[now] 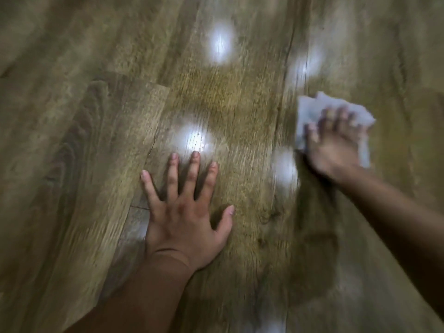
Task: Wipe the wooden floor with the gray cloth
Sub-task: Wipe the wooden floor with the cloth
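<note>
The cloth is pressed under the spread right hand, the left hand laid flat on the floor — even, overlapping strokes are advised.

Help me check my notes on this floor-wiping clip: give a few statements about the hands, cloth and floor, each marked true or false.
1. The left hand lies flat on the wooden floor, fingers spread. True.
2. The gray cloth is under the left hand. False: it lies under the right hand, which presses on it.
3. The right hand looks sharper than the left. False: the right hand and the cloth are the blurred ones.
4. Bright light reflections show on the floor. True.
5. The left hand holds nothing. True.
</note>
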`<act>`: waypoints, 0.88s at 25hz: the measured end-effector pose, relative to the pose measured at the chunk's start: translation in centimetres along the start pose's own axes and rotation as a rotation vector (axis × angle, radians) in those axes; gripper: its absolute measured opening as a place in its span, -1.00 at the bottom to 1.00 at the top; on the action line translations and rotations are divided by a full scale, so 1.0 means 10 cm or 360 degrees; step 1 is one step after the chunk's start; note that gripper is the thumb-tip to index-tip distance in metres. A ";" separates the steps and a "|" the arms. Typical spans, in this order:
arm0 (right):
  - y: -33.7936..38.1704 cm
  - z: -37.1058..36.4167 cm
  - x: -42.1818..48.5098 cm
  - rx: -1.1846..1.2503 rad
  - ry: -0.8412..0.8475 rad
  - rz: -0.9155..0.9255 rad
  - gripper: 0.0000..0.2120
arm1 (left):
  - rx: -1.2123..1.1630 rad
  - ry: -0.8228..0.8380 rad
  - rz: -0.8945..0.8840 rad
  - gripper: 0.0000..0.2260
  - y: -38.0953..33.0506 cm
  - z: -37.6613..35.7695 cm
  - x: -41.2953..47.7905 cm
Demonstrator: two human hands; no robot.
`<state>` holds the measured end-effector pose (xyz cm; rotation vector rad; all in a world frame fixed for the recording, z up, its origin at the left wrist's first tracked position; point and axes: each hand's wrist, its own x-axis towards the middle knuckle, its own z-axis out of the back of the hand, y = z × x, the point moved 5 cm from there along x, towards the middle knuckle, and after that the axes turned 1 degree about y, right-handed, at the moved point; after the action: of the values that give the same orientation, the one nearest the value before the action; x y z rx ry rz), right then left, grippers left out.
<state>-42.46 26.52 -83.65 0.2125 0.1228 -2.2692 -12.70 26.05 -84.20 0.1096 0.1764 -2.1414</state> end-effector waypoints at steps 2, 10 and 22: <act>1.25 -0.09 -0.04 0.0034 -0.0005 0.0371 -0.36 | -0.0005 0.0020 0.0014 -0.29 -0.01 0.00 -0.04; 1.49 -0.12 -0.28 0.0090 -0.0038 0.0808 -0.37 | -0.0076 0.0015 0.0061 -0.27 -0.01 0.04 0.00; -1.50 -0.12 -0.33 0.0124 -0.0028 -0.0085 -0.37 | -0.0017 -0.0102 0.0047 -0.27 0.01 -0.04 -0.01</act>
<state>-51.68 38.91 -83.94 0.2327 0.0310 -2.3307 -12.56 26.14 -84.56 0.0373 0.1477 -2.1113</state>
